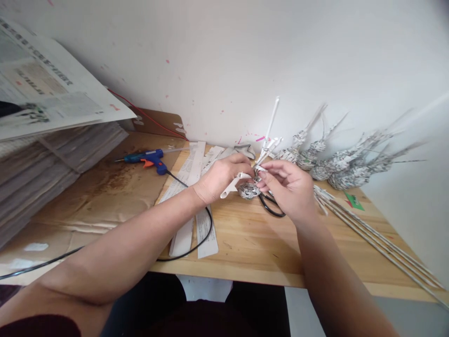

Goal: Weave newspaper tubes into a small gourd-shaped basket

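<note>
Left hand [225,174] clasps the woven paper piece [249,189] near the surface [245,234]'s back edge, right hand [292,185] pinching a paper strip [260,168] just above! Its round base looks woven; paper tubes [271,124] stand unworked.

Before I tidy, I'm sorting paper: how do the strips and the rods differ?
The strips are flat and wide; the rods are slender. The strips lie left of the woven piece, the rods right of it. The black cable crosses the strips but not the rods. Both are pale and rest on the table.
</note>
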Tool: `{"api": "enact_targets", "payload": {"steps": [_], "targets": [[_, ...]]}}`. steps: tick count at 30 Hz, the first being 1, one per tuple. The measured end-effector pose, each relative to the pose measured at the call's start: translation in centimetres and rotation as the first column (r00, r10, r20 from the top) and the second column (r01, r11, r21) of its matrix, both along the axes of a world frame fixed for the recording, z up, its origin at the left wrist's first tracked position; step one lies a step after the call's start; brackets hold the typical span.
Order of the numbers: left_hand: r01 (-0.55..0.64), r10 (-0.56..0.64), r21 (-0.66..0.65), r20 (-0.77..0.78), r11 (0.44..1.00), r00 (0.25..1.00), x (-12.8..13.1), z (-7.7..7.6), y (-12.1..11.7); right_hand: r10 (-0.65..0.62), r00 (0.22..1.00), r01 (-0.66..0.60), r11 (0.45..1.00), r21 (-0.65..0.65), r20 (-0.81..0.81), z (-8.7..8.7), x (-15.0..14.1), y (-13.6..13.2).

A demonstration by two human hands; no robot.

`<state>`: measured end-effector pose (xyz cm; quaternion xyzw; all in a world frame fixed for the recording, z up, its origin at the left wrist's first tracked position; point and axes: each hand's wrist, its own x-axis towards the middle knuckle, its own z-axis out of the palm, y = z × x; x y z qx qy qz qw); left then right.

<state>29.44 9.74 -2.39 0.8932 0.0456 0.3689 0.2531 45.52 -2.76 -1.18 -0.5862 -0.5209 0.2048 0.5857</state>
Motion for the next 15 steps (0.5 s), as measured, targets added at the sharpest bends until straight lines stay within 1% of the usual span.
{"api": "enact_targets", "payload": {"steps": [2, 4, 6, 8, 10, 12, 15], "targets": [[0.007, -0.007, 0.001, 0.013, 1.0, 1.0, -0.1, 0.2, -0.1, -0.055, 0.996, 0.051, 0.997, 0.063, 0.066, -0.4, -0.3, 0.0], [0.008, -0.008, -0.003, 0.011, 1.0, 1.0, -0.1, 0.3, -0.2, -0.117, 0.974, 0.088, 0.985, 0.148, 0.195, -0.8, -0.4, -0.1], [0.01, -0.01, -0.013, -0.002, 1.0, 1.0, -0.1, 0.4, -0.1, -0.193, 0.907, 0.112, 0.967, 0.229, 0.373, -1.1, -0.3, -0.1], [0.022, -0.022, -0.021, -0.011, 1.0, 1.0, -0.2, 0.4, -0.1, -0.248, 0.809, 0.114, 0.956, 0.272, 0.533, -1.2, -0.2, -0.2], [0.027, -0.027, -0.029, -0.017, 0.999, 0.999, -0.1, 0.4, 0.0, -0.258, 0.717, 0.096, 0.957, 0.274, 0.648, -1.1, 0.0, -0.2], [0.022, -0.022, -0.032, -0.012, 0.999, 1.0, -0.1, 0.3, 0.0, -0.242, 0.644, 0.083, 0.965, 0.248, 0.725, -0.8, 0.2, -0.2], [0.007, -0.007, -0.027, 0.001, 1.0, 1.0, 0.0, 0.1, 0.0, -0.227, 0.57, 0.102, 0.973, 0.207, 0.789, -0.2, 0.2, -0.1]]}}
